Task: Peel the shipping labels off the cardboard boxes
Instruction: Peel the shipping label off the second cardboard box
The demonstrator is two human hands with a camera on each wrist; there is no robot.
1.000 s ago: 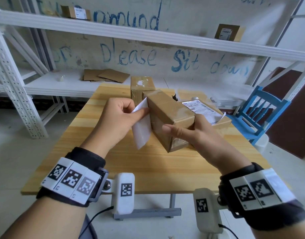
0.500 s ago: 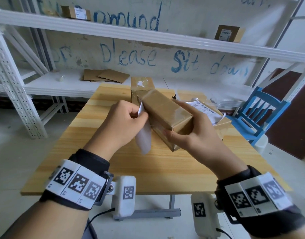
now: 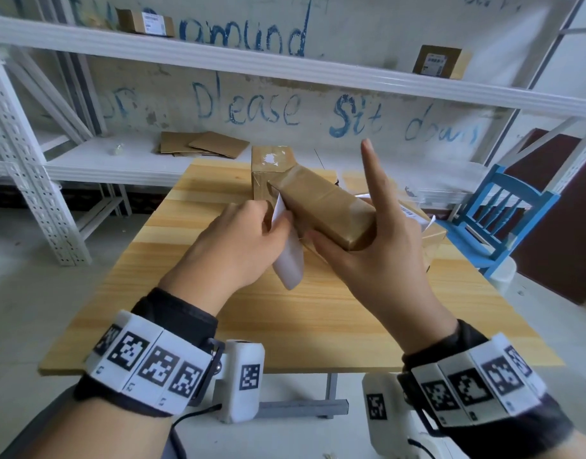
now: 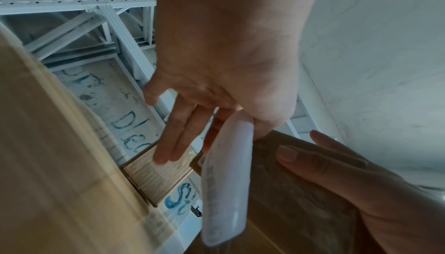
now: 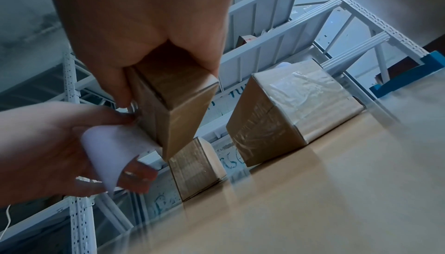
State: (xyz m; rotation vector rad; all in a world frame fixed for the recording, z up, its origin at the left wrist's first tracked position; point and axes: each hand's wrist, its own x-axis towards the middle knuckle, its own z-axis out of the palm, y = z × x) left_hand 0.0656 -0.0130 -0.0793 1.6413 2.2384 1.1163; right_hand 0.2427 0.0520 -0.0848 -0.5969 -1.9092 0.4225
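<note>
label (image 3: 286, 260) print — hidden, facing away

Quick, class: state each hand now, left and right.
Left hand: pinches the curled white shipping label.
Right hand: grips the long brown cardboard box, index finger raised.

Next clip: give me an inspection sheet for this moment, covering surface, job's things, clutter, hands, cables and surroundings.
Surface: wooden table, bare at the near edge.
Job's things: held box, raised above the table; white label mostly peeled, curling down from its left side. Upright box and taped box stand behind.
Clutter: a loose printed label on the taped box.
Hands: left hand pinches the label; right hand grips the held box, index finger raised.
Cables: a black lead under the left wrist.
Surroundings: white shelving with two small boxes and flat cardboard; blue chair.
</note>
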